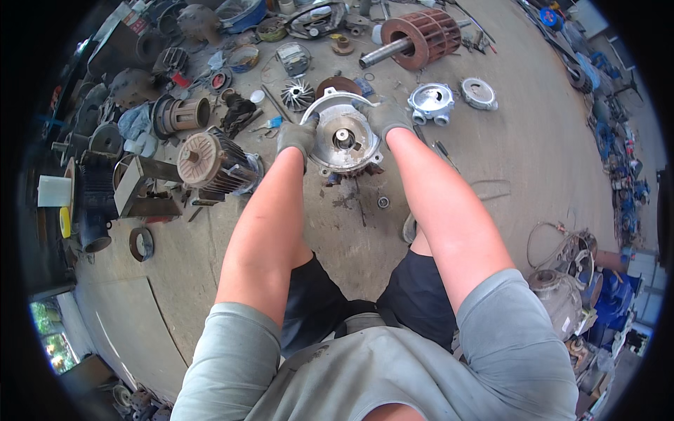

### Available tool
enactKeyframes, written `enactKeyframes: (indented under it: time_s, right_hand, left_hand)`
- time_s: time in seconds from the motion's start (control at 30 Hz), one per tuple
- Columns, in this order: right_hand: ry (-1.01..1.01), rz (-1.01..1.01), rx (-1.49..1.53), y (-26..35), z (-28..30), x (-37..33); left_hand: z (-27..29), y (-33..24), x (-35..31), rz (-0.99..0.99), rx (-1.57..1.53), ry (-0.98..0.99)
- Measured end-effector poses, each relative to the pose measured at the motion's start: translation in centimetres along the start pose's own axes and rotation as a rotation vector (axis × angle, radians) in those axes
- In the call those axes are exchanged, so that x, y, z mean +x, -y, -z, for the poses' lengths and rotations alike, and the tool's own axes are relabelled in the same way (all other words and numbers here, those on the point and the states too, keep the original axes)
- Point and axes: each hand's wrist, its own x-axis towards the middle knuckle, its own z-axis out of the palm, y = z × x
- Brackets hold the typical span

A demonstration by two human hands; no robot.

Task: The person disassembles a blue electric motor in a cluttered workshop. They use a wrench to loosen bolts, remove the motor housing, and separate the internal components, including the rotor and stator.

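A round grey metal motor flange [325, 133] with bolt lugs round its rim is in front of me, over the floor. A shaft end [342, 135] shows in its central hole; what lies beneath the flange is mostly hidden. Gloved, my left hand [298, 135] is closed round its left edge. On the opposite edge my right hand [385, 118], also gloved, grips the rim, its fingertips partly hidden. A small ring-shaped bearing [382, 202] lies on the floor nearer to me. Just beyond the flange are a finned fan wheel [298, 95] and a rusty disc [338, 85].
A finned motor [214, 163] stands left, near a loose metal ring [141, 244]. Two silvery cast covers [430, 103] [479, 93] lie right. Farther off rests a rusty cylindrical rotor [425, 41] with a shaft. Machine parts crowd the left side; a looped cable [551, 242] lies right.
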Motion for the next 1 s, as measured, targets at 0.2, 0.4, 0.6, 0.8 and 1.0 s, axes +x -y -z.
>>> enactKeyframes:
  time_s: [0.2, 0.4, 0.6, 0.8, 1.0]
  right_hand:
    - [0.261, -0.005, 0.152, -0.9, -3.5, 2.7]
    - [0.199, -0.069, 0.088, -3.2, -4.5, 4.9]
    - [0.200, -0.197, 0.376, -2.6, -2.6, 5.5]
    - [0.250, -0.312, 1.181, -6.1, -5.6, 5.3]
    - [0.369, -0.236, 1.617, -5.8, -7.0, 6.3]
  left_hand:
    - [-1.2, 3.0, 3.5, 0.202, -0.354, 0.105]
    - [-2.1, 4.3, 6.0, 0.094, -0.686, 0.329]
    - [-4.1, 3.1, 4.1, 0.256, -1.051, 0.396]
    - [-5.9, 1.0, 4.4, 0.160, -1.047, 0.407]
    - [-5.1, -1.4, 5.9, 0.239, -1.259, 0.453]
